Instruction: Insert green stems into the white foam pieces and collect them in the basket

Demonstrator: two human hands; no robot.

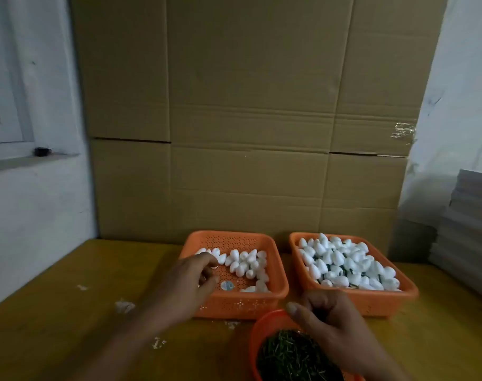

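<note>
Green stems (292, 356) fill the near bowl (257, 329); right hand (326, 324) above, grip curled, contents unclear. Left hand (191, 281) reaches into the foam basket (234, 301), pinching something small and white.

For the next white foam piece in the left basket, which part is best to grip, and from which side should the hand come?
Probably pinch a foam piece across its rounded belly, coming from above. The pieces are egg-shaped and lie on their sides in the open-topped left basket, so its walls block a sideways approach. The left hand is already over it.
</note>
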